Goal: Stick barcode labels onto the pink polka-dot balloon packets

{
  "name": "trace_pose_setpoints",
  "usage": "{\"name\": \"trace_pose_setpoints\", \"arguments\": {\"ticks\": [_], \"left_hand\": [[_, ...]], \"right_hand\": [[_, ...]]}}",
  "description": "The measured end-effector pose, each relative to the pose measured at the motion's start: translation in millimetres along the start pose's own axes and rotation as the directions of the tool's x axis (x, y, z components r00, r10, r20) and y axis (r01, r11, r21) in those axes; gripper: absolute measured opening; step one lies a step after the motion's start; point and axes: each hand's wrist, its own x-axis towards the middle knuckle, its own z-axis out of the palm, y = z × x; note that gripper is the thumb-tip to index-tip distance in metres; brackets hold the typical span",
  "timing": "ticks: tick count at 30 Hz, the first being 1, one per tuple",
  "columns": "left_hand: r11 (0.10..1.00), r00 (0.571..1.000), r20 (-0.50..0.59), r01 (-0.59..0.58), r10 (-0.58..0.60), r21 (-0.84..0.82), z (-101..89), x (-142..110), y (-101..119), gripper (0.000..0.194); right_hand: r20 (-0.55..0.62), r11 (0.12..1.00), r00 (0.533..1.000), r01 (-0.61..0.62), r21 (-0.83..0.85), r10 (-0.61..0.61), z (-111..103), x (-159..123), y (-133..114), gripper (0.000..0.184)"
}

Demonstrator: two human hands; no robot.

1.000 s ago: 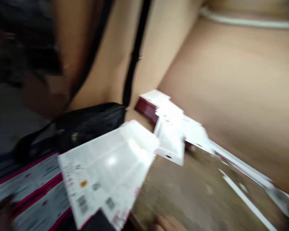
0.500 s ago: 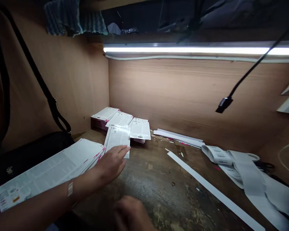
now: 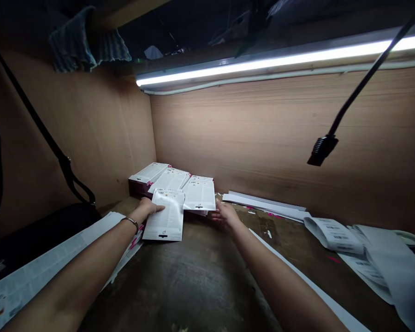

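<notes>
My left hand (image 3: pixel 148 208) is at the left edge of the front stack of white printed packets (image 3: pixel 166 219). Its thumb presses on the top packet, while the other fingers are partly hidden at the side. My right hand (image 3: pixel 227 215) reaches to the right side of another packet stack (image 3: pixel 199 193), fingers stretched out at its lower corner. Whether they touch it is hard to see. Behind these lie two more stacks, a middle one (image 3: pixel 171 179) and one in the corner (image 3: pixel 150 172), with pink edges showing.
Long printed sheets (image 3: pixel 72 246) lie under my left forearm. White strips (image 3: pixel 263 201) rest along the back wall, and a long strip (image 3: pixel 318 295) passes beside my right forearm. Curled label rolls (image 3: pixel 335 236) sit at the right. A black cable (image 3: pixel 323 148) hangs down; a black bag (image 3: pixel 55 226) is left.
My left hand has moved from lying on the front packet to its left edge. My right hand has come up from the near table to the right-hand stack. The view has tilted.
</notes>
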Motion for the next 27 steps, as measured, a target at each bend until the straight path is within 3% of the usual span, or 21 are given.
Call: {"name": "trace_pose_setpoints", "arguments": {"ticks": [2,4,7,9,11,13,16,18,20,23,24,25,27], "left_hand": [[0.992,0.995,0.102,0.021,-0.009,-0.126,-6.4,-1,7,0.034],[0.960,0.983,0.178,0.006,0.046,-0.281,-20.9,-3,17,0.030],[0.868,0.964,0.220,-0.024,0.152,-0.496,-43.6,-10,33,0.031],[0.801,0.940,0.266,-0.010,0.211,-0.599,-45.1,-24,37,0.031],[0.747,0.902,0.344,0.037,0.260,-0.664,-29.7,-49,35,0.030],[0.710,0.856,0.422,0.095,0.300,-0.698,-1.4,-81,25,0.031],[0.679,0.793,0.481,0.119,0.374,-0.724,44.0,-133,-2,0.048],[0.675,0.742,0.481,0.052,0.468,-0.736,63.9,-158,-21,0.053],[0.679,0.665,0.495,-0.025,0.559,-0.733,72.4,-174,-33,0.054],[0.747,0.504,0.576,-0.251,0.644,-0.615,68.0,-178,-25,0.053],[0.770,0.482,0.602,-0.347,0.637,-0.536,63.5,-172,-16,0.053],[0.789,0.501,0.611,-0.427,0.614,-0.442,57.8,-162,-6,0.052],[0.830,0.632,0.552,-0.505,0.543,-0.238,42.9,-130,15,0.049]], "right_hand": [[0.070,0.994,0.992,-0.107,0.008,0.106,17,11,1,0.023],[0.101,0.986,0.981,-0.167,0.017,0.165,18,14,0,0.022],[0.072,0.985,0.985,-0.159,0.059,0.155,-4,4,-7,0.029],[0.041,0.987,0.990,-0.137,0.082,0.134,-24,-15,-13,0.027],[0.051,0.988,0.990,-0.134,0.081,0.131,-40,-45,-16,0.023],[0.106,0.988,0.984,-0.149,0.049,0.143,-48,-82,-13,0.029],[0.147,0.984,0.973,-0.175,-0.032,0.178,-58,-133,-3,0.035],[0.108,0.978,0.974,-0.191,-0.084,0.200,-68,-153,2,0.037],[0.041,0.974,0.975,-0.217,-0.069,0.220,-79,-160,1,0.038],[0.151,0.943,0.947,-0.303,0.134,0.283,-88,-162,-12,0.041],[0.215,0.917,0.929,-0.344,0.202,0.301,-88,-163,-17,0.043],[0.262,0.891,0.908,-0.388,0.235,0.326,-88,-164,-22,0.045],[0.212,0.875,0.896,-0.432,0.220,0.389,-90,-169,-28,0.049]]}}
